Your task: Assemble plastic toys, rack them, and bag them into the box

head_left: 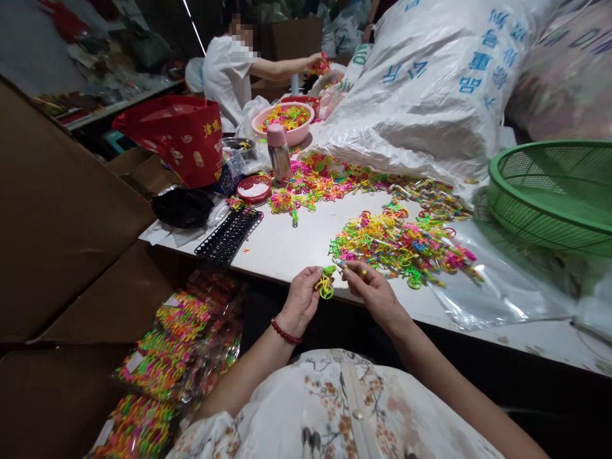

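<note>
My left hand (302, 296), with a red bead bracelet at the wrist, pinches a small yellow-and-green plastic toy piece (326, 284) at the table's front edge. Beside it, my right hand (370, 287) is closed, thumb against fingers, on a thin patterned stick (339, 262) whose tip points toward the toy piece. A bit of yellow shows between the right fingers; what it belongs to I cannot make out. Just beyond my right hand lies a heap of bright plastic toy pieces (382, 239) in yellow, green, pink and red. Similar patterned sticks (430, 197) lie behind that heap.
A green mesh basket (549, 236) stands at right near clear plastic sheeting (502, 293). White sacks (406, 95) rise behind. A steel flask (278, 159), red basket (253, 196) and black grid tray (229, 236) sit left. A co-worker (224, 76) reaches near a pink basin (299, 134).
</note>
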The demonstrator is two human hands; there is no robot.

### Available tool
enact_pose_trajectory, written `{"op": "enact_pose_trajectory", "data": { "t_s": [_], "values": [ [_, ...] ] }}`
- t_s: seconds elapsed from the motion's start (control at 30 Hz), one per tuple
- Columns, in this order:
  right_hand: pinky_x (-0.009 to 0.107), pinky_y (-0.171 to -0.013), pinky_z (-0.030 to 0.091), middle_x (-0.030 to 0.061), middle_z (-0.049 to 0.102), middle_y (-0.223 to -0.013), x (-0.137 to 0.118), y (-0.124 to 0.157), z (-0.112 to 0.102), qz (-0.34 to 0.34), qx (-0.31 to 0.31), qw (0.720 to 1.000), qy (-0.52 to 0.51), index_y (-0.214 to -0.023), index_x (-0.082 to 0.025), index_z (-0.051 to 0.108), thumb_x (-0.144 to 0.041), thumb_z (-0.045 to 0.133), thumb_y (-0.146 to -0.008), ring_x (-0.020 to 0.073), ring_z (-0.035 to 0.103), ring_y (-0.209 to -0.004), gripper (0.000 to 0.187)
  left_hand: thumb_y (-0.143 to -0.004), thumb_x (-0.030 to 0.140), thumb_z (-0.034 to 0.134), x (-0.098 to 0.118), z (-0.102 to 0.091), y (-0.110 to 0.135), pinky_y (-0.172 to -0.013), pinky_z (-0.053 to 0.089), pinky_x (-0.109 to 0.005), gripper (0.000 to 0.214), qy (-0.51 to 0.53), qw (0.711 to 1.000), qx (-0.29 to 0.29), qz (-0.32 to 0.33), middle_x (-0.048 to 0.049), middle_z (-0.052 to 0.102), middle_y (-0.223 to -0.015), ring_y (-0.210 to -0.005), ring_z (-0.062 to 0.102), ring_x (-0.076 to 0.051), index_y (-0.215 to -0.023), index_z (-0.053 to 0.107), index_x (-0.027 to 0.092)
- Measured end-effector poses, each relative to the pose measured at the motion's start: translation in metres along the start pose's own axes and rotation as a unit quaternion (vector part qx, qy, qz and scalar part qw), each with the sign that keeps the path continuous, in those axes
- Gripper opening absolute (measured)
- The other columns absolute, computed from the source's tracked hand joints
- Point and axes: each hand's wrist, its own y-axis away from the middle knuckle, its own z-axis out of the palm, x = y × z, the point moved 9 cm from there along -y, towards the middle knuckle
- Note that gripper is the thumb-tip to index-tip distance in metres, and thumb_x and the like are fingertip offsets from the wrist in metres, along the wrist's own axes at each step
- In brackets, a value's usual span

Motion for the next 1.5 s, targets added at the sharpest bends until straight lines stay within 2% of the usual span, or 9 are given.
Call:
{"op": "enact_pose_trajectory", "data": {
  "t_s": [0.17,0.43,0.73,0.87,1.17,1.27,1.33,1.4,1.5],
  "values": [
    [0.025,-0.056,0.039,0.0020,0.064,-0.081,-0.001,0.007,0.002,-0.021,-0.003,0.992,0.123,-0.094,-0.019,0.070,-0.054,0.064,-0.081,0.0126,0.050,-0.065,0.037,-0.076,0.046,0.074,0.015,0.005,0.006,-0.052,0.044,-0.020,0.039,-0.020,0.998,0.011,0.066,0.0046,0.057,-0.060,-0.051,0.056,-0.009,-0.087,0.048,0.019],
    [0.025,-0.057,0.044,0.0020,0.065,-0.081,0.009,0.006,0.011,-0.020,-0.024,0.992,0.123,-0.096,-0.020,0.070,-0.051,0.062,-0.085,0.0129,0.053,-0.062,0.034,-0.084,0.051,0.064,0.022,0.013,0.012,-0.040,0.036,-0.018,0.036,-0.113,0.985,0.005,0.131,0.0082,0.048,-0.059,-0.041,0.044,-0.006,-0.088,0.046,0.021],
    [0.029,-0.067,0.050,0.0051,0.071,-0.093,-0.002,0.012,0.011,-0.075,-0.030,0.984,0.160,-0.098,-0.021,0.071,-0.044,0.062,-0.087,0.0181,0.064,-0.078,0.027,-0.086,0.047,0.061,0.023,0.006,0.009,-0.050,0.037,-0.018,0.030,-0.184,0.970,0.012,0.156,0.0058,0.049,-0.069,-0.053,0.044,-0.007,-0.091,0.050,0.020],
    [0.030,-0.074,0.049,0.0048,0.072,-0.091,-0.021,0.017,0.018,-0.151,-0.041,0.963,0.221,-0.098,-0.021,0.071,-0.035,0.060,-0.089,0.0186,0.065,-0.082,0.020,-0.086,0.044,0.063,0.027,0.002,0.008,-0.057,0.037,-0.019,0.026,-0.232,0.959,0.026,0.163,0.0038,0.050,-0.072,-0.061,0.046,-0.009,-0.089,0.053,0.020],
    [0.026,-0.059,0.043,0.0020,0.060,-0.071,-0.032,0.035,0.041,-0.217,-0.081,0.917,0.327,-0.084,-0.020,0.062,-0.028,0.050,-0.094,0.0143,0.055,-0.063,0.017,-0.092,0.040,0.052,0.026,0.000,0.011,-0.068,0.039,-0.022,0.020,-0.299,0.933,0.039,0.195,0.0019,0.050,-0.079,-0.071,0.047,-0.011,-0.091,0.051,0.020],
    [0.026,-0.065,0.048,0.0032,0.066,-0.081,-0.038,0.024,0.026,-0.228,-0.061,0.914,0.330,-0.096,-0.021,0.064,-0.028,0.050,-0.095,0.0155,0.062,-0.072,0.015,-0.094,0.045,0.047,0.031,0.009,-0.001,-0.070,0.040,-0.023,0.023,-0.314,0.927,0.031,0.205,0.0013,0.050,-0.080,-0.073,0.049,-0.012,-0.092,0.050,0.021],
    [0.028,-0.073,0.051,0.0048,0.069,-0.091,-0.050,0.012,0.000,-0.247,-0.014,0.908,0.338,-0.105,-0.022,0.064,-0.030,0.050,-0.095,0.0171,0.065,-0.082,0.019,-0.094,0.047,0.044,0.045,0.014,-0.016,-0.068,0.040,-0.024,0.026,-0.342,0.912,0.046,0.222,0.0007,0.051,-0.079,-0.072,0.049,-0.013,-0.089,0.050,0.021],
    [0.032,-0.081,0.052,0.0082,0.067,-0.103,-0.066,0.002,-0.034,-0.265,0.069,0.882,0.383,-0.111,-0.022,0.065,-0.034,0.052,-0.094,0.0207,0.065,-0.092,0.024,-0.092,0.045,0.048,0.070,0.016,-0.036,-0.068,0.040,-0.026,0.025,-0.382,0.884,0.088,0.253,0.0001,0.053,-0.078,-0.071,0.050,-0.013,-0.086,0.050,0.021],
    [0.040,-0.084,0.053,0.0143,0.058,-0.116,-0.081,-0.006,-0.076,-0.252,0.182,0.822,0.478,-0.119,-0.020,0.063,-0.041,0.054,-0.091,0.0278,0.062,-0.101,0.037,-0.085,0.040,0.060,0.114,0.014,-0.071,-0.077,0.042,-0.029,0.023,-0.439,0.828,0.174,0.303,-0.0022,0.055,-0.086,-0.080,0.054,-0.016,-0.087,0.048,0.021]
  ]
}}
